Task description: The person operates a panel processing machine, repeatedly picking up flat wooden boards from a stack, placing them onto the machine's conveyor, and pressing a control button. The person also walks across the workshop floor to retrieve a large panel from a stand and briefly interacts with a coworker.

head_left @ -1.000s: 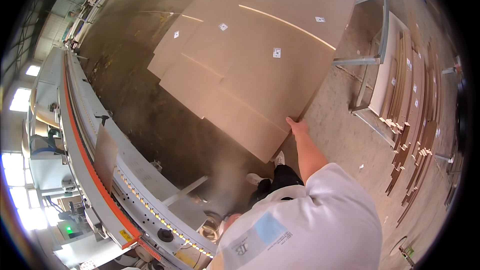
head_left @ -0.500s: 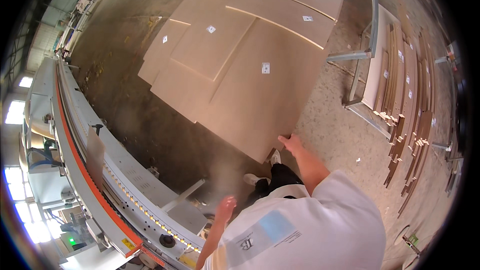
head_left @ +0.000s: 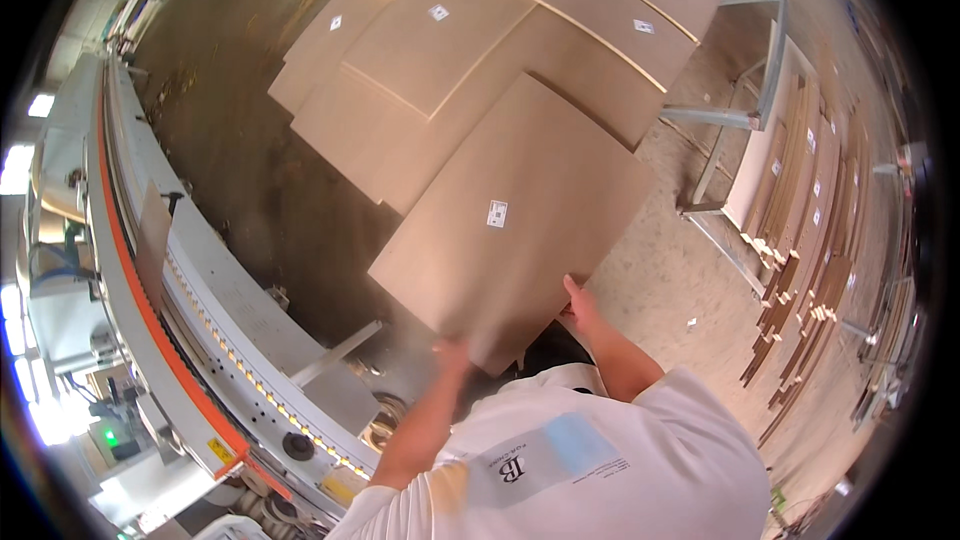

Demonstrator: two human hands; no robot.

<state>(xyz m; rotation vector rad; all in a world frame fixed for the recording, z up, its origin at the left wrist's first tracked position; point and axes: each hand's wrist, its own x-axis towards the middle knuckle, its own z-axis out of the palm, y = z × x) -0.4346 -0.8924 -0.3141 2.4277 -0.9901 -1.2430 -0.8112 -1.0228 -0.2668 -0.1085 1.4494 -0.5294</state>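
A large brown board (head_left: 520, 205) with a white label lies partly over the stack and reaches toward my body. My right hand (head_left: 580, 305) grips its right edge near the close corner, thumb on top and the other fingers beneath. My left hand (head_left: 453, 352) is at the board's near left edge, smeared by motion, so its finger pose is unclear. Beyond lies the stack of similar brown boards (head_left: 400, 65), several of them labelled and overlapping.
Along the left runs a long grey machine (head_left: 270, 360) with an orange strip and a row of yellow pieces. An upright board (head_left: 152, 245) stands in it. To the right, a metal frame (head_left: 770, 65) stands beside long narrow brown strips (head_left: 810, 190).
The top board has slid toward me off the stack, held by my right hand. My left hand has come up to its near edge. The view has shifted slightly.
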